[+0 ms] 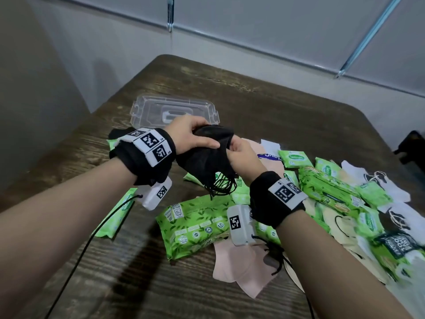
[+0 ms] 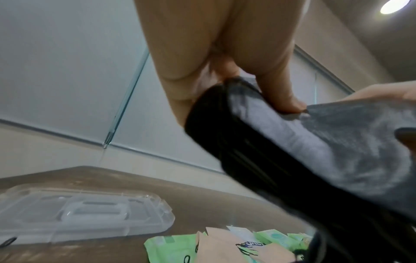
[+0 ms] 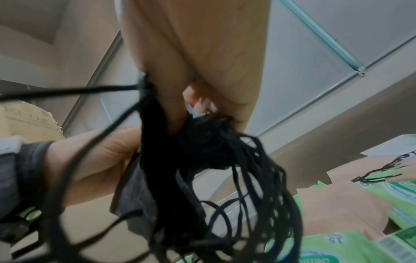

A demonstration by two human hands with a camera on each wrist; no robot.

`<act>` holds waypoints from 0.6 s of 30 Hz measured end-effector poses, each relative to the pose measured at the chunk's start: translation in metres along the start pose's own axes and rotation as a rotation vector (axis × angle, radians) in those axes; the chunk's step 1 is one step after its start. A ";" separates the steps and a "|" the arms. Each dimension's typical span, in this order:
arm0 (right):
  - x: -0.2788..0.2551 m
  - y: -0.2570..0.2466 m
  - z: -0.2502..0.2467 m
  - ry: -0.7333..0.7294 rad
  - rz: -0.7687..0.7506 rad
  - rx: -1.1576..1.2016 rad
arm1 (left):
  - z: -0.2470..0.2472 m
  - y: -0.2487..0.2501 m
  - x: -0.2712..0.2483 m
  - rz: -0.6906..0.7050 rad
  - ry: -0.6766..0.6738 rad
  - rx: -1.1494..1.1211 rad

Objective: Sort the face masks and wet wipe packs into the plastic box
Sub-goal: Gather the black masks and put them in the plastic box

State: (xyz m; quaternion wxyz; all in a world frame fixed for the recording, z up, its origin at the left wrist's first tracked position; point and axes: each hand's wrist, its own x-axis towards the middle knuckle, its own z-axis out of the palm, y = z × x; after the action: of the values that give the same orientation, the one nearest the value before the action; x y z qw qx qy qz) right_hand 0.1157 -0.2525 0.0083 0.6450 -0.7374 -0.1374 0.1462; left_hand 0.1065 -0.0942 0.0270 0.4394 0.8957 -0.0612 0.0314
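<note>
Left hand: clamped on the top of a stack of black masks, held above the table.
Right hand: pinching the same stack's edge, ear loops dangling.
Progress: early, by the look of it; green wipe packs and pale masks heaped from 3 to 6 o'clock of the hands.
Plastic piece: clear, at 12 o'clock, holding nothing.
Hard to tell: lid or box; mask count; pile cut off at right.

Green wipe pack reads "15", upside down. Long green pack shows "80". Other print too blurred.
</note>
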 end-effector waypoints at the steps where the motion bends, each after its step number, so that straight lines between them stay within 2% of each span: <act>1: 0.001 0.000 0.002 0.001 0.023 -0.011 | 0.001 -0.004 0.000 -0.019 -0.012 -0.015; 4: 0.005 -0.002 0.000 0.009 0.112 0.060 | 0.004 -0.018 0.002 -0.082 0.033 -0.111; 6: 0.006 -0.002 0.000 -0.040 0.213 0.158 | 0.005 -0.028 0.004 -0.121 0.058 -0.216; 8: 0.011 0.003 0.007 -0.068 0.215 0.098 | 0.008 -0.035 0.006 -0.124 0.073 -0.272; 11: 0.019 0.016 0.020 -0.022 0.199 -0.027 | 0.010 -0.048 0.013 -0.163 0.156 -0.277; 14: 0.030 0.022 0.026 0.021 0.207 -0.036 | 0.000 -0.083 0.026 -0.298 0.264 -0.177; 18: 0.049 0.033 0.030 0.062 0.215 0.015 | -0.027 -0.149 0.034 -0.558 0.242 0.155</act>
State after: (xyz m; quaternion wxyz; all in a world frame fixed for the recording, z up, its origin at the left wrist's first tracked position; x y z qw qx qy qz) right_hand 0.1493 -0.2106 -0.0305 0.6352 -0.7471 -0.0362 0.1927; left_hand 0.1600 0.0144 -0.0694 0.3654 0.8985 0.2422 0.0205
